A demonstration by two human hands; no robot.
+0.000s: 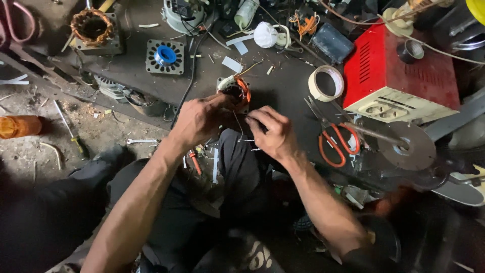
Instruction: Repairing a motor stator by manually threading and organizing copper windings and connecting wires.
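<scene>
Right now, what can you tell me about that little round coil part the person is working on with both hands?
The coil part is a small motor winding: a pale ring-shaped frame wrapped with orange-brown copper wire, dark in the hollow middle. It sits on the dark work surface, partly hidden by the hands. The left hand covers its near edge, while the right hand pinches a thin wire beside it. A few loose wire ends stick up from its top towards the right.

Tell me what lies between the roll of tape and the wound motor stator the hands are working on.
In the head view, nothing sizeable: between the tape roll and the stator the dark work surface shows only small scraps and wire offcuts. The red-handled scissors lie nearer the person, off that line.
</scene>
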